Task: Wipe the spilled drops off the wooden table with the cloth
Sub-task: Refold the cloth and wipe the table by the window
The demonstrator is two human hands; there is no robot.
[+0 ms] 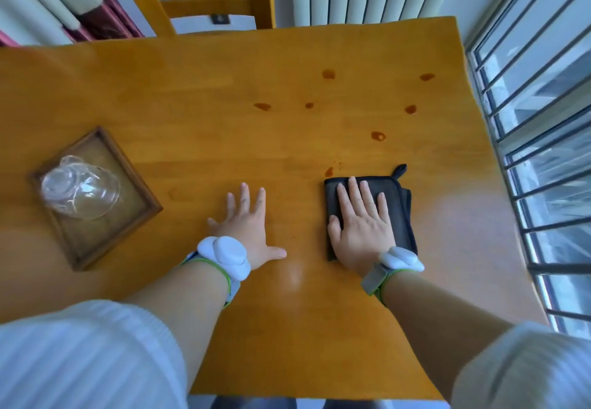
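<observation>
Pressing my right hand [361, 226] flat on the dark cloth [399, 213], I keep the fingers straight and together, not curled around it, because a flat palm spreads the pressure and lets the cloth slide over the wood. The cloth lies folded on the wooden table [192, 104], and I take it as my landmark. My left hand [248, 226] rests to the left of the cloth, well apart from it, open with fingers spread on the bare wood; I think it is there to steady me while I lean forward. The nearest drop [329, 171] sits just beyond the far left corner of the cloth, almost touching. The other drops [378, 136] lie farther beyond the cloth, so most wiping is not yet done. Far to the left of the cloth a wooden tray [140, 213] holds a glass cup [80, 188], safely away from the wiping path.
</observation>
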